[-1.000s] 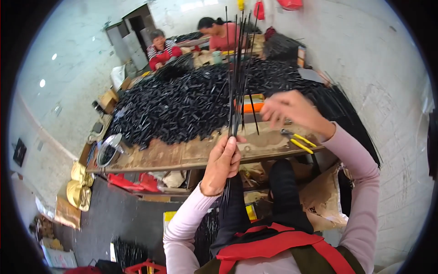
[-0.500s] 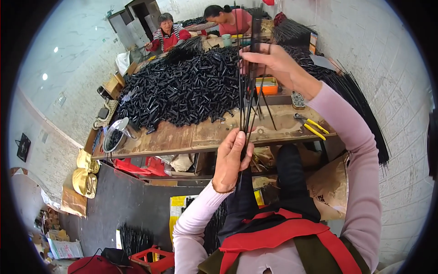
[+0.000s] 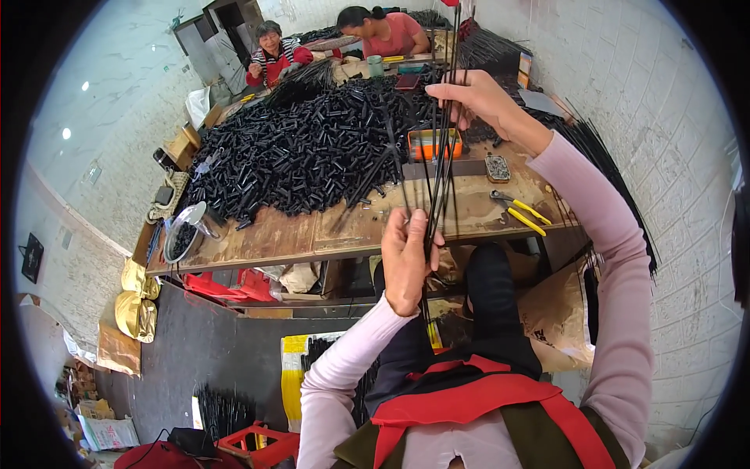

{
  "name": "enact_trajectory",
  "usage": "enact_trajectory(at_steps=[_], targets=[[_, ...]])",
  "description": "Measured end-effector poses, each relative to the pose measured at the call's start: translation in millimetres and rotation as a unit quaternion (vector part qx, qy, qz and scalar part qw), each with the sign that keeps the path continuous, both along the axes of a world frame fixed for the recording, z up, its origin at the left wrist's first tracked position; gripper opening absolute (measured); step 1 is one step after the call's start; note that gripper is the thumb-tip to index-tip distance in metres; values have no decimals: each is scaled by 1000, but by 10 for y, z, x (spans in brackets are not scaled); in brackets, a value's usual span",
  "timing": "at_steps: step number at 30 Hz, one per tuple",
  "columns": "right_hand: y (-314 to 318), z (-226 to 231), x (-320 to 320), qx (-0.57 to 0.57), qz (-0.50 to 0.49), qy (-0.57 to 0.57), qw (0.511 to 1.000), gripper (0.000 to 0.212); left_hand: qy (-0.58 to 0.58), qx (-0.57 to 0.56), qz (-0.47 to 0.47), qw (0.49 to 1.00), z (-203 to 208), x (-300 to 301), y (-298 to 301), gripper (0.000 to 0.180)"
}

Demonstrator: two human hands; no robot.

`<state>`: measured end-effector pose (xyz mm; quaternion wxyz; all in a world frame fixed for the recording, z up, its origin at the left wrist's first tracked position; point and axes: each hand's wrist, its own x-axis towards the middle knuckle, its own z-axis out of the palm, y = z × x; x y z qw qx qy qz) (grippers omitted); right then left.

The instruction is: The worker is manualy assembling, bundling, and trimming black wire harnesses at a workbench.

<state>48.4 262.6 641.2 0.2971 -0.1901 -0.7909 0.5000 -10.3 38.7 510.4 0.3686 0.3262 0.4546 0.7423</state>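
My left hand [image 3: 406, 262] is closed around the lower part of a loose bundle of thin black rods [image 3: 441, 176], which stands nearly upright over the table's front edge. Higher up, my right hand [image 3: 492, 105] curls its fingers around the same rods. A few rods lean away to the left, blurred by motion. Behind the rods lies a large heap of short black tubes [image 3: 289, 148]. Yellow-handled pliers [image 3: 522, 211] rest on the wooden table [image 3: 344, 227], to the right of my left hand.
An orange box [image 3: 434, 144] and a small tin of metal bits [image 3: 498, 168] sit beyond the rods. A clear scoop-like container [image 3: 186, 238] stands at the table's left. Long black rods [image 3: 613, 172] lie along the right side. Two people [image 3: 391, 39] work across the table.
Both hands have shifted slightly right in the picture, and the view has moved a little. The bundle has spread, with a few rods now tilting left. My right hand's blur has gone.
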Motion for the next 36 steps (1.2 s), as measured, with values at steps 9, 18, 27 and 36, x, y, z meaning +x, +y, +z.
enact_trajectory(at_steps=[9,18,27,36], targets=[[23,-111,-36,-18,-51,25,998,28,-26,11,6,1000,-12,-75,59,15],[109,-199,-155,-217,60,132,965,41,-12,-1,-12,1000,24,-63,50,14],[-184,26,-114,-344,218,141,902,50,-84,-19,-271,959,247,-160,15,41],[-95,-191,183,-326,219,77,917,32,-130,-39,-293,946,182,-165,229,46]])
